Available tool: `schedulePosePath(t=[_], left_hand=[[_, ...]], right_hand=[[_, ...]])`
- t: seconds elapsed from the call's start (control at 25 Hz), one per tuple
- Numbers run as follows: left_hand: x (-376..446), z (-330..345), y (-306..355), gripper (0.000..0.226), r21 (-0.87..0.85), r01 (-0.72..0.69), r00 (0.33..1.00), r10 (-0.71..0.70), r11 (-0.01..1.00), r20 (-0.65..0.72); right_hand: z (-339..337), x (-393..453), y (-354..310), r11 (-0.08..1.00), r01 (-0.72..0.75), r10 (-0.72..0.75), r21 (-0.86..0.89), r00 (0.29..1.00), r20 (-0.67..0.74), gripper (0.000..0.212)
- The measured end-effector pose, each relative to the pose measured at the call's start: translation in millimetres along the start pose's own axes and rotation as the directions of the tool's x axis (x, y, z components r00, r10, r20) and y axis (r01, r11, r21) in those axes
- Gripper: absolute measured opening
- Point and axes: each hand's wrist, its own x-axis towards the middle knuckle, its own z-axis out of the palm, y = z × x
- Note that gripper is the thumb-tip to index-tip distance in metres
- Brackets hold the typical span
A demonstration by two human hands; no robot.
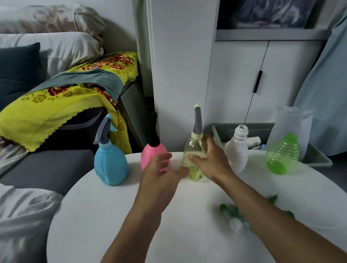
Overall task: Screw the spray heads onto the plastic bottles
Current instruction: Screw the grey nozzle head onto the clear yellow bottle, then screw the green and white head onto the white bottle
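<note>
Several bottles stand along the far edge of the white round table (113, 220). A blue bottle (110, 166) has a grey spray head, a pink bottle (152, 154) a black one. A pale yellow clear bottle (193, 150) carries a grey and cream spray head (197, 123). My right hand (210, 161) wraps around this yellow bottle's right side. My left hand (159, 174) hovers open just left of it, in front of the pink bottle. A white bottle (237, 151) and a green ribbed bottle (282, 153) have no heads. Loose green spray heads (231, 211) lie blurred under my right forearm.
A grey bin (317, 158) with small items sits behind the table at the right, with a clear plastic bag (291, 125) beside it. A white cabinet (247, 78) stands behind. A sofa with cushions and a yellow flowered blanket (61, 103) fills the left.
</note>
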Motion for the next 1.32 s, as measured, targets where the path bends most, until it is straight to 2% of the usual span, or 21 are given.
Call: schedulePosePath(t=[0.16, 0.36, 0.44, 0.52, 0.56, 0.6, 0.68, 0.76, 0.8, 0.88, 0.96, 1.0, 1.04, 1.12, 1.2, 1.32], left_hand=[[-2.4, 0.6, 1.2, 0.044, 0.032, -0.015, 1.0, 0.014, 0.999, 0.028], [-7.5, 4.6, 1.8, 0.046, 0.071, -0.035, 0.999, 0.033, 0.997, 0.028], [-9.6, 7.0, 0.2, 0.048, 0.096, -0.049, 0.998, 0.046, 0.994, 0.033], [-11.4, 8.1, -1.3, 0.048, 0.115, -0.055, 0.998, 0.051, 0.992, 0.034], [-11.2, 8.1, -2.0, 0.047, 0.121, -0.053, 0.998, 0.05, 0.991, 0.032], [-10.0, 8.6, -2.4, 0.046, 0.124, -0.054, 0.998, 0.051, 0.991, 0.027], [-7.7, 10.0, -3.6, 0.044, 0.126, -0.068, 0.998, 0.067, 0.99, 0.012], [-7.7, 15.1, -5.2, 0.041, 0.136, -0.088, 0.996, 0.087, 0.987, 0.007], [-7.6, 18.2, -6.3, 0.04, 0.147, -0.098, 0.995, 0.097, 0.984, 0.01], [-9.5, 21.6, -10.2, 0.041, 0.174, -0.114, 0.993, 0.111, 0.978, 0.029], [-8.8, 24.6, -13.0, 0.042, 0.205, -0.143, 0.99, 0.136, 0.968, 0.048], [-8.1, 26.1, -14.3, 0.04, 0.22, -0.152, 0.988, 0.143, 0.964, 0.054], [-7.2, 27.3, -15.6, 0.039, 0.236, -0.156, 0.988, 0.146, 0.959, 0.059], [-6.0, 29.0, -17.3, 0.037, 0.26, -0.151, 0.988, 0.138, 0.954, 0.067], [-5.3, 30.1, -18.4, 0.036, 0.274, -0.154, 0.988, 0.14, 0.949, 0.069], [-7.6, 32.7, -19.6, 0.036, 0.297, -0.165, 0.985, 0.143, 0.94, 0.093]], right_hand=[[2.8, -0.9, 9.2, 0.999, 0.051, -0.051, 0.0, 0.998, -0.02, 0.06], [-5.9, -1.0, 9.4, 0.999, 0.044, -0.044, -0.004, 0.999, 0.012, 0.061], [-8.9, -3.7, 8.9, 0.999, 0.012, -0.01, -0.04, 0.999, 0.049, 0.074], [-15.2, -12.5, 9.7, 0.992, -0.068, 0.077, -0.11, 0.994, 0.079, 0.096], [-23.1, -16.4, 11.9, 0.979, -0.112, 0.125, -0.172, 0.99, 0.066, 0.098], [-35.4, -18.6, 15.4, 0.956, -0.15, 0.166, -0.252, 0.985, 0.044, 0.089], [-65.8, -20.6, 20.3, 0.901, -0.224, 0.236, -0.371, 0.972, -0.013, 0.054], [-91.7, -17.7, 25.2, 0.906, -0.31, 0.269, -0.288, 0.947, -0.175, 0.039], [-99.3, -13.7, 28.2, 0.926, -0.328, 0.268, -0.19, 0.921, -0.281, 0.04], [-103.1, -3.3, 33.9, 0.961, -0.274, 0.23, -0.043, 0.875, -0.425, 0.059], [-104.2, 11.9, 36.9, 0.982, -0.177, 0.188, 0.065, 0.895, -0.404, 0.082], [-103.4, 18.2, 37.9, 0.983, -0.148, 0.176, 0.104, 0.919, -0.352, 0.086], [-100.7, 23.7, 38.6, 0.981, -0.139, 0.173, 0.132, 0.941, -0.292, 0.083], [-91.8, 29.9, 43.3, 0.98, -0.138, 0.165, 0.141, 0.965, -0.204, 0.063], [-83.7, 30.2, 50.8, 0.987, -0.114, 0.135, 0.116, 0.971, -0.199, 0.042], [-86.0, 29.3, 60.9, 0.982, -0.117, 0.149, 0.148, 0.962, -0.228, 0.035]])
